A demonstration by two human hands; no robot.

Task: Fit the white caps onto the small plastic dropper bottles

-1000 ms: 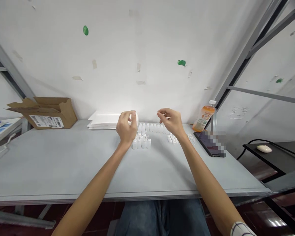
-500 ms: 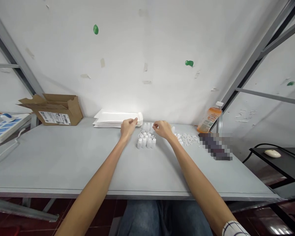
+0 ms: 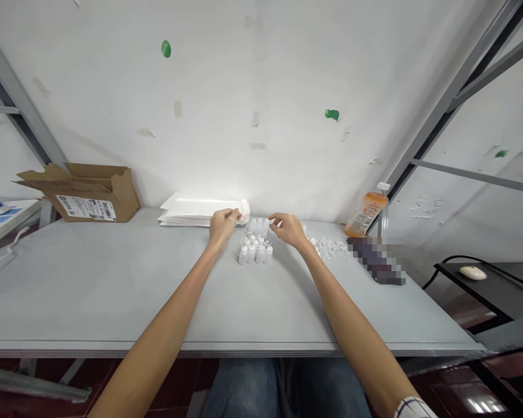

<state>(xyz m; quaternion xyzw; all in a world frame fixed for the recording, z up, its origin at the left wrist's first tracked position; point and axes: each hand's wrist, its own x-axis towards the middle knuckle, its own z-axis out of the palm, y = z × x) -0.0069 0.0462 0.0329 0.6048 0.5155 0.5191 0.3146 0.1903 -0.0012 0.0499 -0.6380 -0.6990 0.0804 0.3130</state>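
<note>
Left hand curled at right end of white bags, pinch unclear; right hand fingers slightly spread, just right of upright bottles.

You see a flat dark device blocked out by blur — and tiny white plastic pieces too small to tell.

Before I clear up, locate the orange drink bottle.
In the head view, the orange drink bottle sits at the back right of the table, just behind the pixelated dark device.
</note>
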